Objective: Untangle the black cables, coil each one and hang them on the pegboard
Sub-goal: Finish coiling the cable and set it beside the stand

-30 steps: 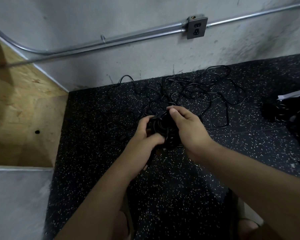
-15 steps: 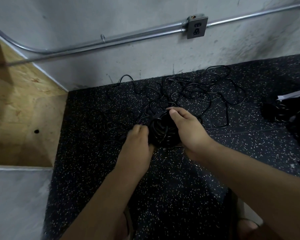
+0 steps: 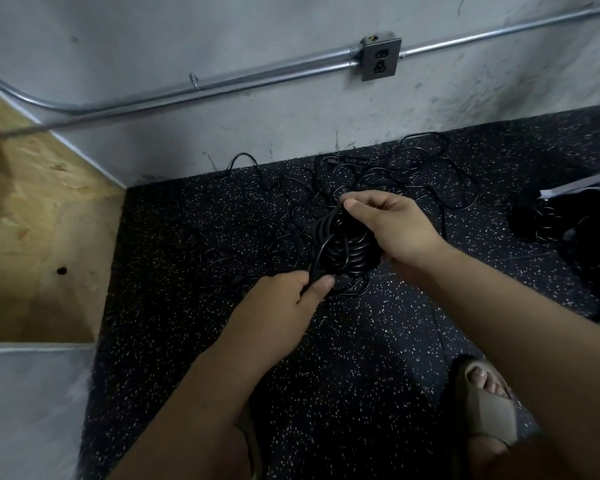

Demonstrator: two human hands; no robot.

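We have one wide head view, looking forward and steeply down, close over the speckled floor [image 3: 326, 375] to the grey wall [image 3: 257, 36] beyond.

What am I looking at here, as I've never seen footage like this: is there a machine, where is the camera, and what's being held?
There is no machine: these are a person's two bare hands. The single picture comes from a wide-angle camera worn on the head, looking forward and down, so the arms reach in from the bottom edge. The right hand holds a coiled bundle of thin black cable. The left hand pinches one strand leading off that bundle between thumb and fingers. Behind them a loose tangle of black cables lies on the dark speckled rubber floor, near a grey concrete wall with a metal outlet box. A tan sandal shows at lower right. No pegboard is in view.
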